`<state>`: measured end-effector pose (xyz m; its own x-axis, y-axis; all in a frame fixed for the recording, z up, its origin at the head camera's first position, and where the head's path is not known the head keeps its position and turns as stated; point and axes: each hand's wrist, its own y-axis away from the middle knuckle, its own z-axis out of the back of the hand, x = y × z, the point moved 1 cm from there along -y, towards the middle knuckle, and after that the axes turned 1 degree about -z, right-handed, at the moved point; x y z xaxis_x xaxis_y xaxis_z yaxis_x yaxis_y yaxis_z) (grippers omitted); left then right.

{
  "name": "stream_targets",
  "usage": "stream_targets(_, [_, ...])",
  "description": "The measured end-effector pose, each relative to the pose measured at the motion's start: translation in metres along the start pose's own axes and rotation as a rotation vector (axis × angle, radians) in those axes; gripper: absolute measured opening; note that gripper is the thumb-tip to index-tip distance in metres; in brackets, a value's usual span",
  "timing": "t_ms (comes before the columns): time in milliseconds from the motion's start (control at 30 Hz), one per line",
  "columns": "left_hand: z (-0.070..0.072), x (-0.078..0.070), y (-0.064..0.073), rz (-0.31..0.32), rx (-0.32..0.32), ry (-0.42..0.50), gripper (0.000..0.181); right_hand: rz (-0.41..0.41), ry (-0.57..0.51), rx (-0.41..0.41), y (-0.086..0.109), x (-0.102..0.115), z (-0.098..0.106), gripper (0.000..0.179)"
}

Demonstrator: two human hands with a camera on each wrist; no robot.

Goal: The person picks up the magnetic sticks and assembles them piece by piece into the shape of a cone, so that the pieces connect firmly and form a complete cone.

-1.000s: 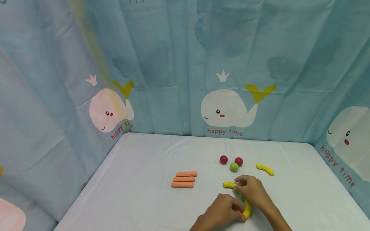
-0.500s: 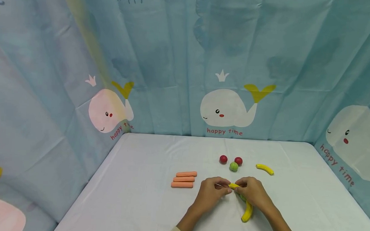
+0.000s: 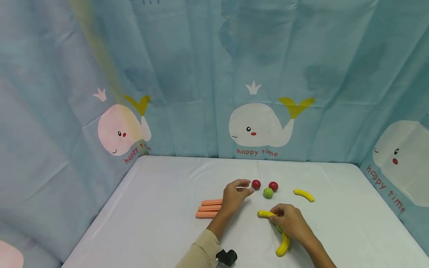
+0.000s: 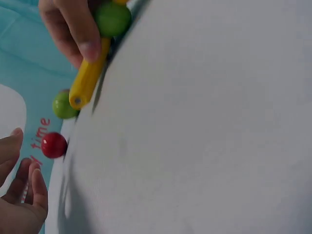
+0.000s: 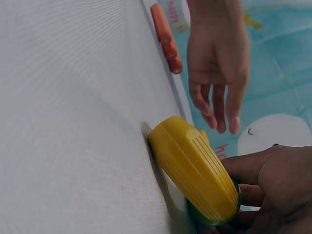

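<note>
My right hand point(image 3: 290, 222) pinches the far toy banana point(image 3: 265, 213) between thumb and fingers, as the left wrist view shows. Against that grip sits a green ball point(image 4: 113, 19), mostly covered by the hand in the head view. A second toy banana point(image 3: 283, 245) lies on the ball's near side, large in the right wrist view. My left hand point(image 3: 234, 197) holds nothing, thumb and fingers apart and bent, its fingertips just left of a red ball point(image 3: 256, 184). Another red ball point(image 3: 273, 186) and a light green ball point(image 3: 268, 192) sit together to the right of that one.
Several orange sticks point(image 3: 207, 209) lie side by side, partly hidden behind the left hand and forearm. A third toy banana point(image 3: 303, 194) rests at the back right of the white table point(image 3: 152, 235). A whale-print curtain point(image 3: 193, 125) rises behind the table.
My left hand has gone from the near banana to the far banana's tip, then away to the back left beside the red ball. The right hand has stayed at the banana and green ball.
</note>
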<state>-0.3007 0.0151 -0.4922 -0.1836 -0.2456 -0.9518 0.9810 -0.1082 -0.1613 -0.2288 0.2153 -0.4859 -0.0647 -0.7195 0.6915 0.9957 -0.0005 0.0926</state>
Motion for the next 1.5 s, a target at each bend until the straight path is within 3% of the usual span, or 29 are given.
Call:
stream_targets(233, [-0.003,0.009,-0.026,0.012,0.02,-0.082,0.037,-0.021,-0.007,-0.002,-0.002,0.0,-0.001,0.016])
stream_targets(500, [-0.012,0.013,-0.041,0.008,0.079,-0.108,0.037,-0.04,-0.02,0.006,-0.002,-0.002,-0.001,0.016])
stream_targets(1067, [-0.024,0.013,-0.046,0.029,0.108,-0.246,0.034,-0.017,-0.045,-0.01,0.001,0.0,-0.001,0.014])
stream_targets(1367, [-0.022,0.013,-0.046,-0.009,0.122,-0.316,0.034,-0.028,-0.027,-0.011,-0.001,0.0,0.0,0.022])
stream_targets(1500, [-0.021,0.013,-0.045,0.011,0.115,-0.318,0.033,-0.032,-0.022,-0.006,-0.002,-0.001,-0.002,0.02])
